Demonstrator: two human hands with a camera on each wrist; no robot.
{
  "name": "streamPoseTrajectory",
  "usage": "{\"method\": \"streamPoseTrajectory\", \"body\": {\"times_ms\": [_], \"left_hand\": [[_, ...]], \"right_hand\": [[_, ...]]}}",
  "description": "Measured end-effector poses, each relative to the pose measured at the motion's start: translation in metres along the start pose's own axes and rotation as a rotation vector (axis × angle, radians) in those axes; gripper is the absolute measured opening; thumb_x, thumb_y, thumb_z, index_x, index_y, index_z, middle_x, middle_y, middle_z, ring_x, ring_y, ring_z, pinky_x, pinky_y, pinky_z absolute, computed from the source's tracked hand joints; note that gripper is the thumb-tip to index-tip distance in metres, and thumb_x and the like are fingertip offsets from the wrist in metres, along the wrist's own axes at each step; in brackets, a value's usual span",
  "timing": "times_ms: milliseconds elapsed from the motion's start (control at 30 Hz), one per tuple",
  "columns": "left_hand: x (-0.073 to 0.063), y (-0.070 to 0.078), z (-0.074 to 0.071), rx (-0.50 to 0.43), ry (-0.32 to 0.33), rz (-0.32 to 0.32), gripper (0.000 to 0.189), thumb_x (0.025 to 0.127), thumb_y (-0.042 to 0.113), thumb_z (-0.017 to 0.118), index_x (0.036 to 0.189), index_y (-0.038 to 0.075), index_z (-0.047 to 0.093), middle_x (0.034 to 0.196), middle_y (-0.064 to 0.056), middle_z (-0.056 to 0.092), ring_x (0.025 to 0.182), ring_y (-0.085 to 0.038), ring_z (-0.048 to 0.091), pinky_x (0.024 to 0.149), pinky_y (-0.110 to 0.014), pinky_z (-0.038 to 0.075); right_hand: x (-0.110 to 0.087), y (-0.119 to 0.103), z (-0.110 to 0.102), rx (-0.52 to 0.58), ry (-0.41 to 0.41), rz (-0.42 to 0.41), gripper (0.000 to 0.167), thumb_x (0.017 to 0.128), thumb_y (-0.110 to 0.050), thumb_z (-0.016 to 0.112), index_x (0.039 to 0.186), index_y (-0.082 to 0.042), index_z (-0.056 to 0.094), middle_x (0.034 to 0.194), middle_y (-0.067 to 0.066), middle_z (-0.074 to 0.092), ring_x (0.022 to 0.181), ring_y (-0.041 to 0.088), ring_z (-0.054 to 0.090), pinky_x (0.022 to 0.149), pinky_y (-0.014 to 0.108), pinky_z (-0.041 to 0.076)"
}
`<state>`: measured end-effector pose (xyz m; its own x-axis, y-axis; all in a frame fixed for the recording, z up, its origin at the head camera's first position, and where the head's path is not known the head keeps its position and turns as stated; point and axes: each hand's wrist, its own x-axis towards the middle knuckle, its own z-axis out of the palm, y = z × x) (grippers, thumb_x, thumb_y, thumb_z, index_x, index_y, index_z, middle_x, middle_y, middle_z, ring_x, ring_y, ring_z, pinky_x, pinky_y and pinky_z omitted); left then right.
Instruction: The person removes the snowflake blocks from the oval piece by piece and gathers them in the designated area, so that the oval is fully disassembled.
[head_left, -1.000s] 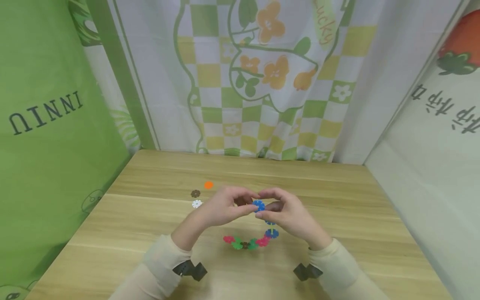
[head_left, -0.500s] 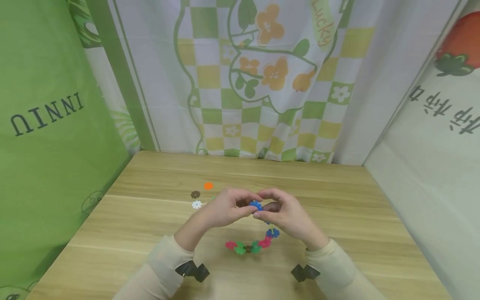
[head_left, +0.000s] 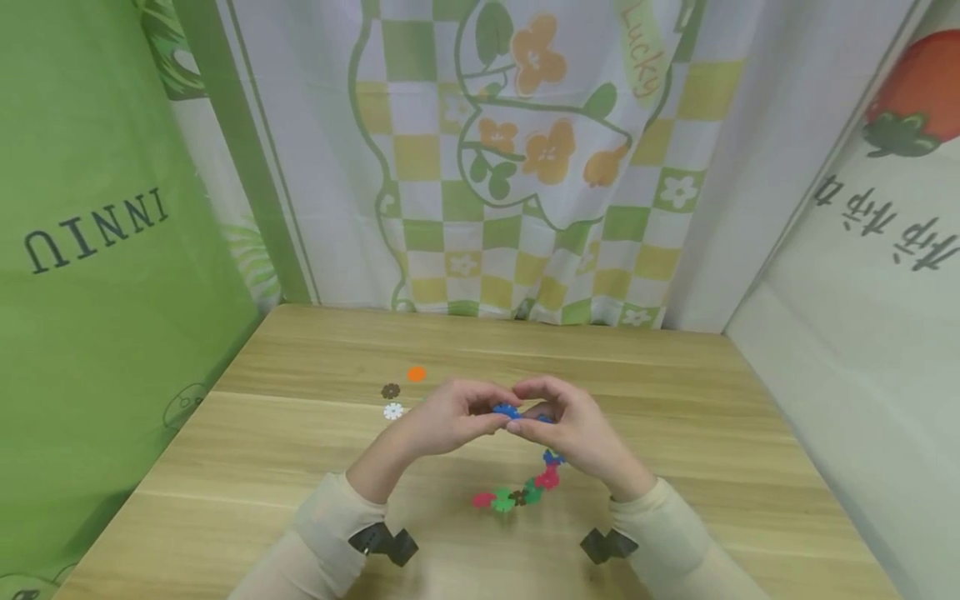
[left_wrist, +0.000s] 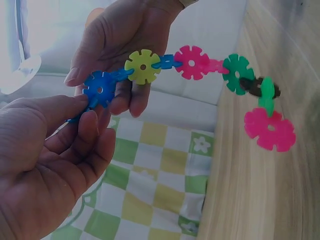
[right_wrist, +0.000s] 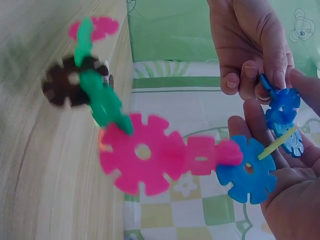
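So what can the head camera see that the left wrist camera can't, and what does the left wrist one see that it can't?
Only the head view shows the white disc and loose brown disc on the table, and the word Lucky on the curtain.

Only the left wrist view shows the yellow disc face-on.

Both show the left hand and right hand holding the chain at its blue part, plus some table and curtain.

A multicoloured notched-disc chain (left_wrist: 185,56) curves out from the left hand (left_wrist: 45,167).
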<state>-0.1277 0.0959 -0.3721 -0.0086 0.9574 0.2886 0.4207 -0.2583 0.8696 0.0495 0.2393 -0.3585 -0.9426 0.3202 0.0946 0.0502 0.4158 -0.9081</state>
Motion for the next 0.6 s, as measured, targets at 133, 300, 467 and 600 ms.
{"method": "streamPoseTrajectory", "body": {"times_ms": [133,300,467,600], "left_hand": [[-0.0016,0.0032,-0.0026,-0.003,0.032,0.000,0.023,0.097,0.013,0.063,0.118,0.004,0.068,0.100,-0.001,0.070,0.084,-0.015,0.065,0.074,-0.032,0.056],[-0.0023,0.0047,-0.0044,0.007,0.077,0.025,0.020,0.097,0.016,0.063,0.116,0.010,0.069,0.101,-0.001,0.071,0.083,-0.019,0.065,0.072,-0.032,0.056],[-0.0025,0.0069,-0.0042,0.003,0.086,0.036,0.018,0.098,0.018,0.063,0.114,0.013,0.069,0.098,0.000,0.071,0.078,-0.017,0.063,0.066,-0.033,0.055],[-0.0026,0.0069,-0.0027,-0.005,0.088,0.033,0.016,0.098,0.017,0.063,0.113,0.013,0.068,0.095,-0.001,0.070,0.077,-0.016,0.063,0.065,-0.036,0.055]], "right_hand": [[-0.0017,-0.0012,-0.0008,-0.027,0.020,0.002,0.043,0.089,-0.030,0.075,0.124,-0.010,0.060,0.110,0.010,0.066,0.082,0.024,0.066,0.060,0.034,0.055],[-0.0038,-0.0019,-0.0023,-0.012,0.029,-0.021,0.036,0.091,-0.028,0.073,0.121,-0.011,0.062,0.108,0.007,0.067,0.073,0.024,0.060,0.060,0.033,0.053],[-0.0062,-0.0038,-0.0030,0.001,0.037,-0.033,0.033,0.091,-0.028,0.072,0.119,-0.012,0.063,0.106,0.007,0.067,0.073,0.022,0.059,0.061,0.031,0.052],[-0.0071,-0.0050,-0.0029,0.024,0.041,-0.037,0.032,0.091,-0.026,0.072,0.118,-0.011,0.063,0.106,0.008,0.066,0.077,0.021,0.061,0.064,0.027,0.052]]}}
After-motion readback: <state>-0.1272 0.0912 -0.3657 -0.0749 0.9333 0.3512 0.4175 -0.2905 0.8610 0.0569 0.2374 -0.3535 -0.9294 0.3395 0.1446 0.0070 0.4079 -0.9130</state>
